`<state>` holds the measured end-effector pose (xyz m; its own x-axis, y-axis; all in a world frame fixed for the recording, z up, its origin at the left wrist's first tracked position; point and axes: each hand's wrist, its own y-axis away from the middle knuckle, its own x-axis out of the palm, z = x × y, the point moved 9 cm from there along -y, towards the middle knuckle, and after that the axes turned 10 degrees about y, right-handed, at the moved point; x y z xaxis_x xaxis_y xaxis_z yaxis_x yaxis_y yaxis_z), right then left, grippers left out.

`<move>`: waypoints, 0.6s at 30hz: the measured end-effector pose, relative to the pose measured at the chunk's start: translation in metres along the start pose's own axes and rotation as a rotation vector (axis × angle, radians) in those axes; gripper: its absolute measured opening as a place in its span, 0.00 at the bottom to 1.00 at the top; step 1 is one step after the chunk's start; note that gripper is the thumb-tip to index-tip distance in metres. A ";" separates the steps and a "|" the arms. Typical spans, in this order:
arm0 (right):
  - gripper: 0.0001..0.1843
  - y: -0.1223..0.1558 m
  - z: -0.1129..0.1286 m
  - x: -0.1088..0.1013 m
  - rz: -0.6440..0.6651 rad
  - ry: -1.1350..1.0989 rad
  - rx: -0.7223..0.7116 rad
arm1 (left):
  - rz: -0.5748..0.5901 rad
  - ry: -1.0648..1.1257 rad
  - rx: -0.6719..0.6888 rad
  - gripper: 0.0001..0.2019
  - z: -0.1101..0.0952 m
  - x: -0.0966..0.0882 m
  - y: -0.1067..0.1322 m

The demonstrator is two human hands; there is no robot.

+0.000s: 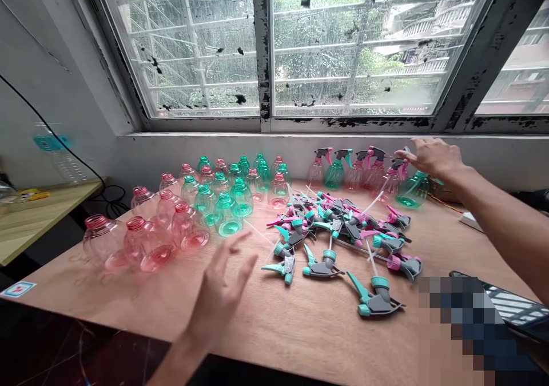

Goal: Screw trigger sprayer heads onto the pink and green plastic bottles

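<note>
My left hand (221, 286) is over the front middle of the table, fingers spread and holding nothing. Just beyond it stand open-necked bottles, a green bottle (227, 217) being the nearest. At the back right, my right hand (435, 154) has its fingers stretched out above a green spray bottle (412, 191). The hand hides part of that bottle's top; I cannot tell whether they touch. Left of it, several spray bottles with trigger heads line the wall, among them a pink spray bottle (375, 171). A heap of loose trigger sprayers (338, 220) lies between my hands.
Several open pink bottles (150, 246) stand at the left of the wooden table (274, 329). One loose teal-and-grey trigger sprayer (377, 300) lies nearest the front. A dark flat device (514, 309) is at the right, beside a pixelated patch. A window (266, 48) rises behind.
</note>
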<state>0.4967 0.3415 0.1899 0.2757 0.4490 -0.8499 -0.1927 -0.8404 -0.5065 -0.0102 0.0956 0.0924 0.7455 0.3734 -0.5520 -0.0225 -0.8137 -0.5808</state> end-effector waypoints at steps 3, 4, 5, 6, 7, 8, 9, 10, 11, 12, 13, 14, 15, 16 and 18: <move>0.34 0.003 0.002 -0.038 -0.087 -0.030 -0.069 | -0.103 -0.164 0.052 0.28 0.020 -0.030 -0.045; 0.39 0.007 0.005 -0.051 -0.106 -0.045 -0.108 | -0.108 -0.207 0.067 0.29 0.027 -0.035 -0.059; 0.42 0.012 0.010 -0.063 -0.122 -0.059 -0.153 | -0.097 -0.249 0.083 0.31 0.033 -0.036 -0.072; 0.44 0.018 0.017 -0.074 -0.133 -0.072 -0.201 | -0.065 -0.287 0.101 0.31 0.039 -0.035 -0.083; 0.44 0.027 0.025 -0.084 -0.139 -0.085 -0.254 | -0.025 -0.323 0.118 0.30 0.043 -0.031 -0.092; 0.42 0.037 0.035 -0.092 -0.138 -0.097 -0.310 | 0.011 -0.355 0.127 0.29 0.047 -0.026 -0.099; 0.39 0.050 0.047 -0.098 -0.130 -0.109 -0.368 | 0.050 -0.384 0.137 0.28 0.049 -0.021 -0.104; 0.36 0.064 0.060 -0.102 -0.112 -0.123 -0.434 | 0.079 -0.411 0.143 0.27 0.050 -0.016 -0.107; 0.32 0.080 0.074 -0.102 -0.082 -0.139 -0.505 | 0.097 -0.435 0.146 0.26 0.051 -0.012 -0.108; 0.28 0.099 0.088 -0.101 -0.045 -0.157 -0.579 | 0.105 -0.457 0.148 0.25 0.051 -0.010 -0.108; 0.23 0.121 0.102 -0.097 0.000 -0.178 -0.667 | 0.106 -0.476 0.147 0.24 0.050 -0.009 -0.106; 0.19 0.145 0.116 -0.092 0.049 -0.199 -0.760 | 0.101 -0.491 0.147 0.24 0.049 -0.009 -0.103; 0.17 0.171 0.125 -0.085 0.094 -0.213 -0.830 | 0.097 -0.502 0.147 0.23 0.047 -0.010 -0.098; 0.17 0.198 0.132 -0.078 0.133 -0.220 -0.880 | 0.095 -0.508 0.147 0.22 0.045 -0.013 -0.092; 0.25 0.255 0.138 -0.066 0.195 -0.221 -0.943 | 0.087 -0.509 0.147 0.22 0.040 -0.020 -0.075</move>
<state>0.2997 0.1399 0.0967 0.1181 0.2425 -0.9629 0.6396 -0.7603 -0.1130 -0.0495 0.1669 0.1229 0.3202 0.5055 -0.8012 -0.1899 -0.7943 -0.5771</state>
